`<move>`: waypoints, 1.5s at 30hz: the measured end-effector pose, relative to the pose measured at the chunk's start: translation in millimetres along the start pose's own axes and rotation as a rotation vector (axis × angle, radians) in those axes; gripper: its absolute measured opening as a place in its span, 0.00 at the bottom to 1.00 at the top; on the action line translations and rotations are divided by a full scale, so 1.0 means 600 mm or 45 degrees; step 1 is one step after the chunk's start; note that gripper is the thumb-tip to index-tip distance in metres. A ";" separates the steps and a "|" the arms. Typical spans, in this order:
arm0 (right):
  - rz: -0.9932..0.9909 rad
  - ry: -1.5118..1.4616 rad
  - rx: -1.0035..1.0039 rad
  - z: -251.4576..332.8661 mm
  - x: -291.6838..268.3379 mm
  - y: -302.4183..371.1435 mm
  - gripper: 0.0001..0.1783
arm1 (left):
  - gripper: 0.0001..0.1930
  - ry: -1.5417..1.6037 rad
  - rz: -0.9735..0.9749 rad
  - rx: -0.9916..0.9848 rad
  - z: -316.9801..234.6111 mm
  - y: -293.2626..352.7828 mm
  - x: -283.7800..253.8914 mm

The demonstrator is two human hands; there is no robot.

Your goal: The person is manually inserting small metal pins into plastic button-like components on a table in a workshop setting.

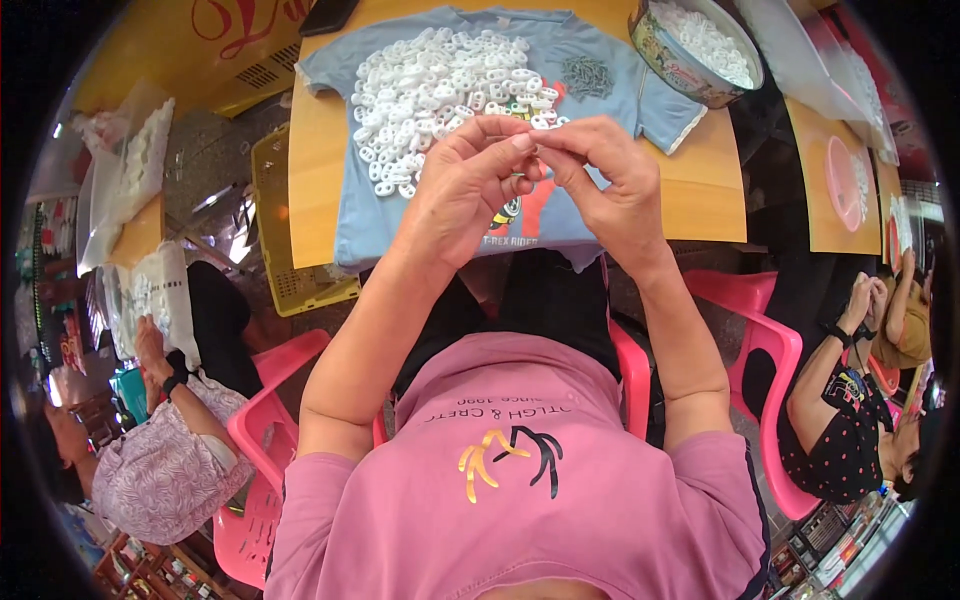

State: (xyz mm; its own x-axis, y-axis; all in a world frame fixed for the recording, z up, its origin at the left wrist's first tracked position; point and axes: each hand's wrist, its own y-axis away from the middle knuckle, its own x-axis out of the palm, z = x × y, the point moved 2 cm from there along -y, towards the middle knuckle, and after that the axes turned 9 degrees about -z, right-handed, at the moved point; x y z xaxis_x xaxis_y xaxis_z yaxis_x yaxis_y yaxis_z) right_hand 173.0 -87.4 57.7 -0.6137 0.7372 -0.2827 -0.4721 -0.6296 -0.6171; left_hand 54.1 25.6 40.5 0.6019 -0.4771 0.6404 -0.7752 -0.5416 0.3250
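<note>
Smooth white oval bits (430,85) lie on a soft blue shirt (370,220) by a round tin (680,68). The left hand (460,180) and right hand (615,180) block some; each grip is pinched closed, insides hidden.

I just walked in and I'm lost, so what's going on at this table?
The person's left hand and right hand are brought close together above a blue T-shirt spread on a wooden table. Anything between them is too small to make out. Beyond them lie a pile of small white pieces and a small dark heap. A round tin at the right holds more white pieces.
</note>
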 end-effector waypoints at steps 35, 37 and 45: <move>-0.068 -0.810 0.905 0.007 0.006 0.019 0.10 | 0.11 -0.440 -0.009 0.309 0.001 0.052 0.013; -0.054 -0.851 0.913 0.004 0.006 0.021 0.09 | 0.11 -0.460 -0.009 0.296 -0.002 0.054 0.013; 0.048 -0.791 0.931 0.004 0.005 0.018 0.10 | 0.10 -0.485 -0.008 0.268 -0.004 0.056 0.012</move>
State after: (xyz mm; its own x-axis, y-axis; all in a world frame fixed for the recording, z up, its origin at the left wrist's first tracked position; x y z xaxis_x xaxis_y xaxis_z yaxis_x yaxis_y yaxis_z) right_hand 164.7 -92.6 52.4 -0.7632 0.5841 0.2764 -0.5943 -0.8024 0.0546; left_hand 32.0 5.8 57.7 0.6645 -0.6734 0.3239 -0.7393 -0.6555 0.1540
